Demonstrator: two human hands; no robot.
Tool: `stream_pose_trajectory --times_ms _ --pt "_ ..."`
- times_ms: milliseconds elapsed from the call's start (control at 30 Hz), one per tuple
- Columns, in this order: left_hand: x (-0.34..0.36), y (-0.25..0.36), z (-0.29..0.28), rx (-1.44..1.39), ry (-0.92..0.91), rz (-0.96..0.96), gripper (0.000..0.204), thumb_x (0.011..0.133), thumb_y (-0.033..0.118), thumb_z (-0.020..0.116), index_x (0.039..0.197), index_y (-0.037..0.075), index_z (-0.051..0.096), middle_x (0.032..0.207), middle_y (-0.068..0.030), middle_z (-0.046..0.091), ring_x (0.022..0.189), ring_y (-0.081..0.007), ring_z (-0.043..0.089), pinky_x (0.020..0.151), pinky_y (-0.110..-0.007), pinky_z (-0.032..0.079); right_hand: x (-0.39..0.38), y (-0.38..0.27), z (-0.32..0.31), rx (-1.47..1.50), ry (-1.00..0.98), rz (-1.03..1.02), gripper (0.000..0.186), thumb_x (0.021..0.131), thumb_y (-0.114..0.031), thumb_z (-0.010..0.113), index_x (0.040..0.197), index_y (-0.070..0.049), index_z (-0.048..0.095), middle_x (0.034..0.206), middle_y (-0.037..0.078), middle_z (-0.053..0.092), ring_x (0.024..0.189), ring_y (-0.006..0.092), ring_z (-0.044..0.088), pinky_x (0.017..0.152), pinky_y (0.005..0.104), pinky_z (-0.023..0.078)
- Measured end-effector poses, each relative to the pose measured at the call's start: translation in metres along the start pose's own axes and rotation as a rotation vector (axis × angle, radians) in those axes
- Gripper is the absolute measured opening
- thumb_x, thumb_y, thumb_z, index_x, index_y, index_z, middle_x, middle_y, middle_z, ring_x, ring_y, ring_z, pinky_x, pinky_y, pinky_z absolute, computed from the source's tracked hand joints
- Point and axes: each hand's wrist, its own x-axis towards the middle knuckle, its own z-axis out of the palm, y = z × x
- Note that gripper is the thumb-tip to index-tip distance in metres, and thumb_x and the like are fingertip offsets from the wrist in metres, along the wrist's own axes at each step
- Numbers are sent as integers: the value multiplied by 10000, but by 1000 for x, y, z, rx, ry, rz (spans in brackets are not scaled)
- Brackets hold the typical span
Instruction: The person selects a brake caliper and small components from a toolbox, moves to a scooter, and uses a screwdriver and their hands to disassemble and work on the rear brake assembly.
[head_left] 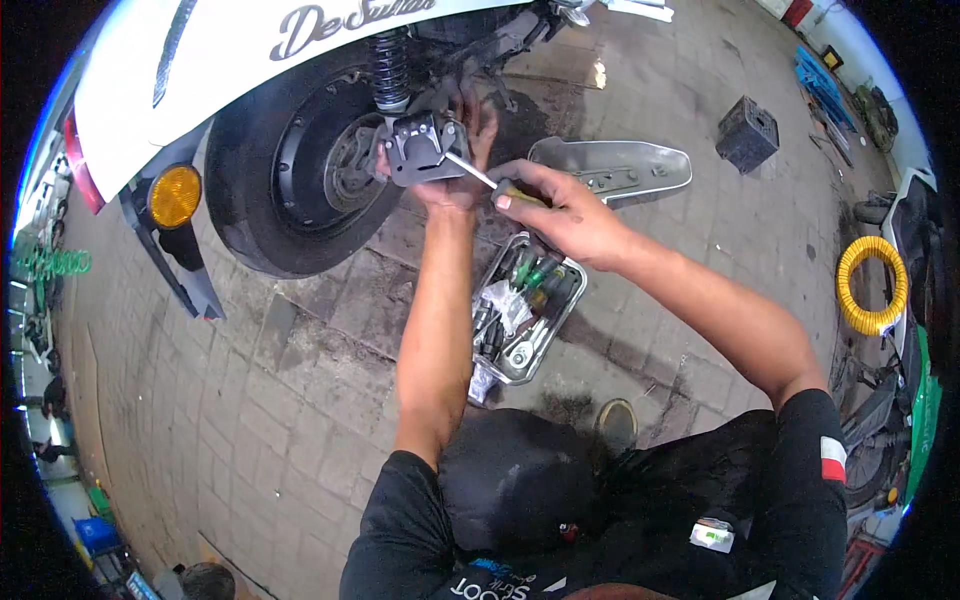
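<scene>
Holding a shiny-shafted screwdriver (pixel 482 178), the right hand (pixel 578 215) faces an angular plate (pixel 413 152).

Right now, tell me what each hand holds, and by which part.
The right hand holds a screwdriver by its handle. The left hand is partly behind the dark bracket; its grip cannot be told.

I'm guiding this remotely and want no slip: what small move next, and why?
Perhaps check how the screwdriver seats before turning it: the right hand has its tip at the metal bracket, the left hand is behind, and the exact contact is unclear.
</scene>
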Motion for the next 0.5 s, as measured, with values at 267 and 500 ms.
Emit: stream_pose_trajectory --times_ms 267,500 --pt "6 10 -2 227 82 105 636 807 622 474 1217 150 593 1108 -105 664 974 -284 658 876 -666 493 6 6 0 348 -78 238 349 967 -260 603 1245 -53 568 912 21 621 849 78 572 716 266 481" --pt "2 3 13 535 297 96 592 802 582 535 1173 125 601 1028 -108 668 942 -316 656 903 -628 500 17 18 5 493 22 405 457 896 -481 657 1028 -46 607 799 20 614 628 115 575 475 262 446"
